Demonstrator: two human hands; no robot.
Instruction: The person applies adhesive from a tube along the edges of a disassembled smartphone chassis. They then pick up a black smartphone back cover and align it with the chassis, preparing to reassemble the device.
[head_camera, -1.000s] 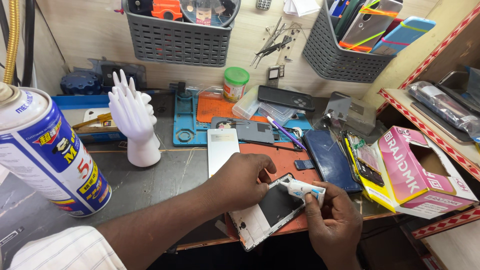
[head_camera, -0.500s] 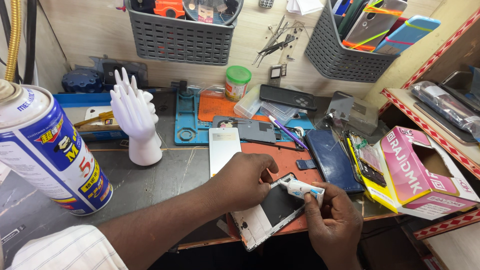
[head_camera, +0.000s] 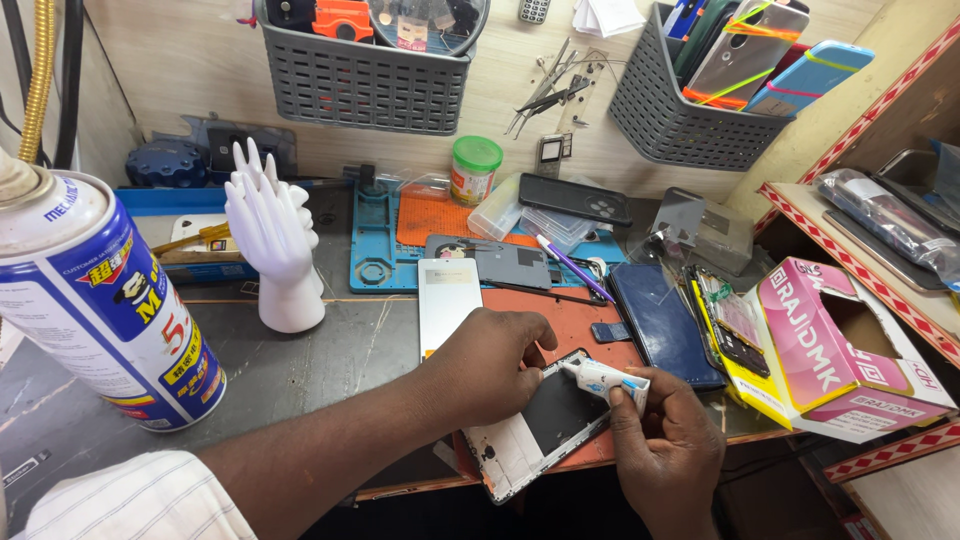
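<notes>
The opened phone frame (head_camera: 540, 430) lies at the near bench edge on the orange mat (head_camera: 560, 312), barely shifted from a second ago. The left hand (head_camera: 490, 365) still presses flat on it, fingers spread, gripping nothing. The right hand (head_camera: 665, 450) stays pinched on the small white glue tube (head_camera: 605, 377), whose nozzle has edged to the frame's upper rim, so gluing looks underway. The tip's contact is hidden. Farther back, the white hand-shaped stand (head_camera: 275, 240) is unmoved.
</notes>
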